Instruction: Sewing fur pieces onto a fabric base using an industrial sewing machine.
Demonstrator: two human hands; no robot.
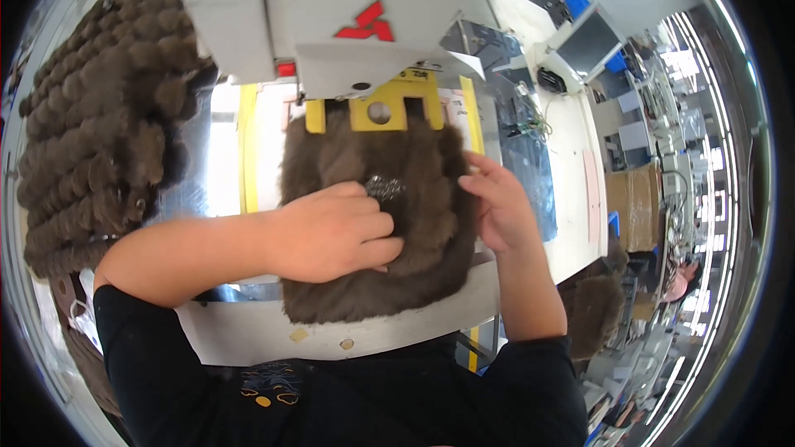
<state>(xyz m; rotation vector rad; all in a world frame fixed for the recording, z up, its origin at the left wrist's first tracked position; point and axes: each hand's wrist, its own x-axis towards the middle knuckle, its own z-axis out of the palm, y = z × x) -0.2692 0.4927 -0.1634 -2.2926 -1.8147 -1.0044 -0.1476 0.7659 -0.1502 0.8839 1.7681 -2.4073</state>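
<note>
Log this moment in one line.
Left hand: on brown fur panel; right hand: at its right edge; yellow forked plate: over far end

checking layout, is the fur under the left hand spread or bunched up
Spread: the brown fur lies broad beneath the left hand, side and lower edges showing. Hidden folds: cannot tell.

The left forearm [195,255] reaches in from the left of the brown fur piece [424,215], elbow bent, and the left hand [344,230] lies back-up over its middle, fingers curled down. The right forearm [534,294] rises beside it, the right hand [501,207] at its right edge, fingers bent, their grip unclear.
</note>
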